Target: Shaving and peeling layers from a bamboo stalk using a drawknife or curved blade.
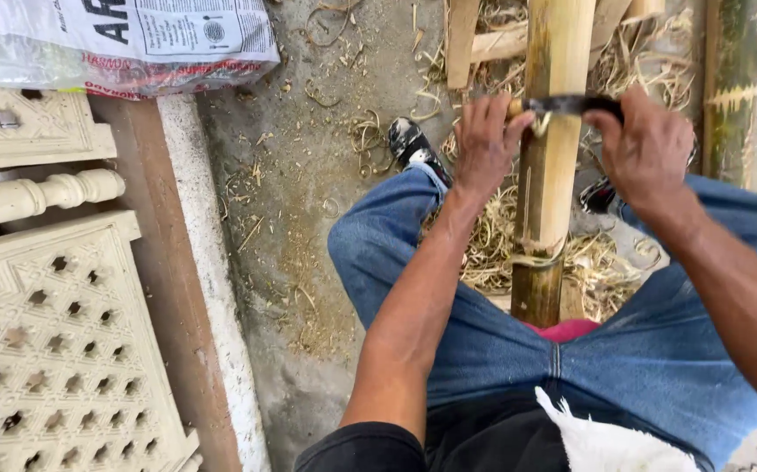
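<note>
Between our knees, a thick bamboo pole [551, 166] stands nearly upright, running from our lap to the top edge of the view. Its upper length is scraped pale yellow; the lower section keeps its dark green skin. Across it lies a dark blade [570, 105], held at both ends. Our left hand [487, 140] is closed on one end and our right hand [645, 149] is clamped on the other, so the tool bridges the pole.

We judge the main risk to be the blade skipping off the round surface toward our legs, since the pole is steadied only by the thighs. A knot could catch the edge and jerk it sideways.

Curled shavings [492, 245] litter the concrete floor [300, 175]. A second green bamboo pole [731, 87] stands at right. Pierced cream panels [55, 341] and a printed plastic bag [134, 39] lie at left.

The pole's foot is hidden, and the cutting edge cannot be made out.
</note>
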